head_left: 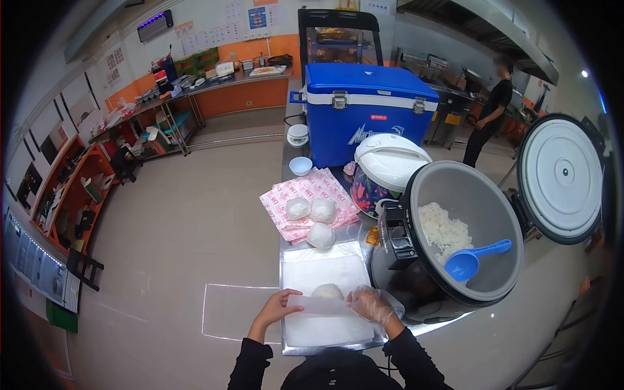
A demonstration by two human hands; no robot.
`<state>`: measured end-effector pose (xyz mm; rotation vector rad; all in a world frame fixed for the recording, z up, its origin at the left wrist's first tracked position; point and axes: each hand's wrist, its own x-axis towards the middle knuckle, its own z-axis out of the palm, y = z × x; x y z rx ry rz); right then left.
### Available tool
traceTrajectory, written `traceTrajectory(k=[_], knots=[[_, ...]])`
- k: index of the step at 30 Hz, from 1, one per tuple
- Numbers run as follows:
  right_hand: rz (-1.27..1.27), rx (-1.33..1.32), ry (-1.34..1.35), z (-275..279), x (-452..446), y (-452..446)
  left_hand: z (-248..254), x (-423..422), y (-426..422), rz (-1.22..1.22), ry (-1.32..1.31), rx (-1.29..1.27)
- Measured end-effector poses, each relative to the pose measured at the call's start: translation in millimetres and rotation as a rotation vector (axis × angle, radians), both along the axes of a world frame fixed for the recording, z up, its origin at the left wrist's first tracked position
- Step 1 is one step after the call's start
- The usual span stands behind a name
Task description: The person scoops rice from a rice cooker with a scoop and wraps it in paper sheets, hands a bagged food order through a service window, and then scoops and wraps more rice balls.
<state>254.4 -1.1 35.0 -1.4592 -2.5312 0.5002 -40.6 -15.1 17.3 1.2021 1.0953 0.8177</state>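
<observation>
A mound of white rice [327,290] rests on a stack of white wrapping paper [325,333] near the front of the steel table. My left hand [278,308] is bare and pinches the left end of a lifted paper edge [320,305]. At its right end, my right hand [369,305], in a clear plastic glove, grips the same edge. The raised edge stands in front of the rice and hides its lower part. Beyond the stack, several white paper-wrapped bundles [321,235] sit on or beside pink printed paper [315,188].
A large open rice cooker [468,195] stands close on my right, with rice [443,227] and a blue scoop [480,259] inside. Behind are a floral rice cooker [383,166], a blue cooler box [367,117], a small bowl [301,166] and a scale [298,134]. Another person [492,110] stands far right.
</observation>
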Motion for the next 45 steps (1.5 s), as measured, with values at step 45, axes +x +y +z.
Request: traceTrajectory(k=[45], knots=[[0.063, 0.237, 0.193, -32, -51, -43, 16, 63, 110, -0.182, 0.820, 0.457]])
